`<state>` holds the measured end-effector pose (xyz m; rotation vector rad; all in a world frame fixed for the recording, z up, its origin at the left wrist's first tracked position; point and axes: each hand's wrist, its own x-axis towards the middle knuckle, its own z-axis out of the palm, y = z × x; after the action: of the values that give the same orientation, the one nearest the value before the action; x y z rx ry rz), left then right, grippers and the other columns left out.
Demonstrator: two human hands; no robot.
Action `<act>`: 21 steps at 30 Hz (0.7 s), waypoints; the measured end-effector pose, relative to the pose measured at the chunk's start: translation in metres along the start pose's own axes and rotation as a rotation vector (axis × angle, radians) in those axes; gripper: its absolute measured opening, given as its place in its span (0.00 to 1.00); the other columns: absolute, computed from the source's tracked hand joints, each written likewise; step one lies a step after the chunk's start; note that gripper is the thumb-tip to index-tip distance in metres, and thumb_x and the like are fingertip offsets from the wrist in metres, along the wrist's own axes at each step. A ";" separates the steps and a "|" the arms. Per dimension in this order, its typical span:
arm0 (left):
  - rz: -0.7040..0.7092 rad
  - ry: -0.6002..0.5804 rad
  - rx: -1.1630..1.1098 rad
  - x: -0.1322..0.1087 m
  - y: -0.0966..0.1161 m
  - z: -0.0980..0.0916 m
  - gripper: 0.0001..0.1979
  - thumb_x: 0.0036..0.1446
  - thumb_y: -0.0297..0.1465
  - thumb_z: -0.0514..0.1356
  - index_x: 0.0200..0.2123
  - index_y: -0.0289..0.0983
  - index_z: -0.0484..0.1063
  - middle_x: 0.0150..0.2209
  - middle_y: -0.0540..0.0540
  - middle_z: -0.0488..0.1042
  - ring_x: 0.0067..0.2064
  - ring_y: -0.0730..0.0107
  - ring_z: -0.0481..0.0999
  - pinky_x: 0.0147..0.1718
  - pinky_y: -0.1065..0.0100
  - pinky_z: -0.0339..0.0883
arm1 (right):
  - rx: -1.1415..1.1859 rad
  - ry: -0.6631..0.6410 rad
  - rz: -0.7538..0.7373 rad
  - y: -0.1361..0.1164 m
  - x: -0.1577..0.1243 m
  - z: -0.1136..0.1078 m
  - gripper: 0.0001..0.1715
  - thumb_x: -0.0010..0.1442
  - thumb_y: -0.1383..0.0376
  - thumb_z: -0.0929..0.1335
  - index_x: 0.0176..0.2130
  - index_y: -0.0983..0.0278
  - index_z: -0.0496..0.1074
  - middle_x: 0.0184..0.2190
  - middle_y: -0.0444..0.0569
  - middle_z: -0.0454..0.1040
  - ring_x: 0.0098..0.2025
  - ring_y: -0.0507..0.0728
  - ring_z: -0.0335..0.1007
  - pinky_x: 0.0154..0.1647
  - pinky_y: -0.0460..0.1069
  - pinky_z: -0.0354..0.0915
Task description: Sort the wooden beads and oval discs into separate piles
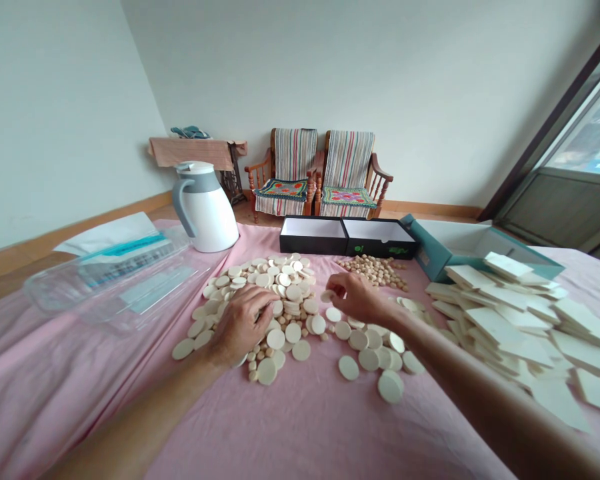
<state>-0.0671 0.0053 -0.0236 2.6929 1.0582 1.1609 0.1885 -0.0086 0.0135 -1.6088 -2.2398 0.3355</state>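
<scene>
A heap of pale wooden discs [280,287] lies on the pink tablecloth [310,427]. My left hand [240,323] rests palm down on the heap's near left side, fingers curled over the discs. Just right of the heap, my right hand [355,297] is held a little above the cloth. Its fingertips pinch one small disc [327,295]. More discs [375,353] are scattered below my right wrist. Behind my right hand lies a pile of small round wooden pieces [375,270].
Flat pale square tiles [520,313] are piled at the right beside an open teal box [455,247]. Two black trays [347,237] sit at the table's far edge. A white jug [205,207] and a clear plastic container [110,280] stand at left. Two armchairs [320,173] stand by the wall.
</scene>
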 end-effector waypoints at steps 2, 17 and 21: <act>0.004 0.008 0.006 0.000 0.000 0.001 0.09 0.58 0.25 0.54 0.38 0.37 0.73 0.36 0.46 0.75 0.41 0.66 0.71 0.44 0.62 0.65 | 0.048 -0.129 -0.036 0.012 -0.014 -0.023 0.10 0.51 0.70 0.63 0.30 0.66 0.74 0.24 0.45 0.73 0.26 0.49 0.64 0.27 0.43 0.57; 0.001 0.007 0.024 0.001 0.001 0.002 0.09 0.57 0.25 0.54 0.38 0.37 0.73 0.36 0.46 0.75 0.41 0.66 0.72 0.43 0.63 0.66 | -0.059 -0.115 -0.085 -0.020 -0.044 0.009 0.12 0.51 0.73 0.63 0.35 0.66 0.73 0.34 0.52 0.74 0.37 0.54 0.68 0.35 0.46 0.58; 0.000 0.000 0.025 0.000 -0.001 0.002 0.09 0.58 0.25 0.54 0.39 0.38 0.73 0.37 0.46 0.75 0.42 0.66 0.72 0.44 0.63 0.65 | -0.116 -0.068 -0.037 -0.029 -0.046 0.022 0.10 0.53 0.74 0.61 0.32 0.66 0.70 0.32 0.52 0.72 0.35 0.54 0.66 0.34 0.46 0.57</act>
<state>-0.0663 0.0062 -0.0254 2.7119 1.0802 1.1553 0.1672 -0.0613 -0.0019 -1.6332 -2.3766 0.2584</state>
